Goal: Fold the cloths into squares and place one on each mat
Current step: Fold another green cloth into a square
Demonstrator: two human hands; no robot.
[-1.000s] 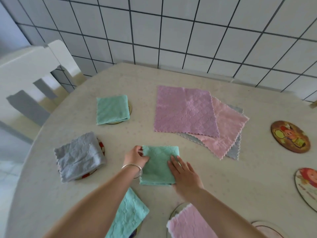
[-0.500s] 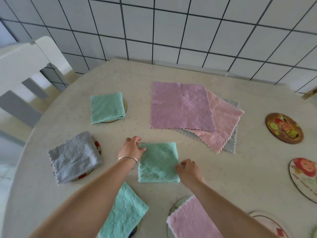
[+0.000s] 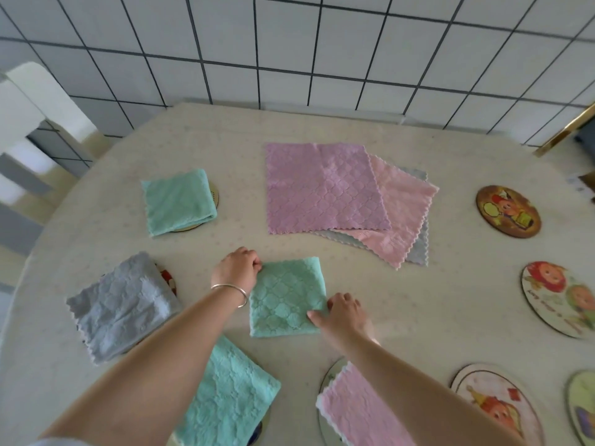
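Here, at lower centre of the frame, a folded green cloth (image 3: 286, 297) lies square on the bare table (image 3: 418, 317), not yet on a mat; the left hand (image 3: 236, 272) pinches its upper-left corner with fingers curled together, and the right hand (image 3: 344, 313) grips its right edge, thumb on top. Unfolded purple (image 3: 322, 188), pink (image 3: 405, 214) and grey cloths wait above it, and bare mats (image 3: 508, 211) lie at right. Lifting by two points only may let the layers fall open.
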